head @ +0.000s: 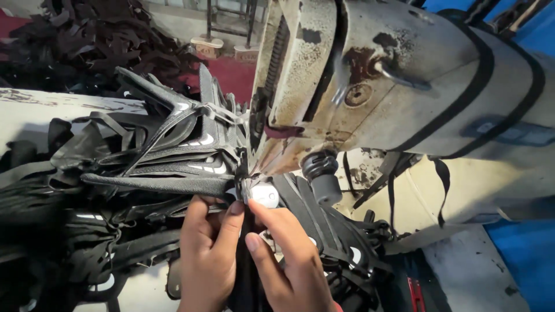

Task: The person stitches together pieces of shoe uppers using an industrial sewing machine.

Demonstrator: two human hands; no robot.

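The big worn sewing machine fills the upper right, cream paint chipped and stained. Left of it, a heap of black straps with pale reflective patches spills over the bench; by the look of it, these are stitched, though I can't tell for sure. Under the presser foot sits the black strap piece in work. The left hand and right hand both pinch it, fingers closed on the fabric, feeding it in.

Both wrists run off the near edge; the black strap piece is mostly hidden between the hands.
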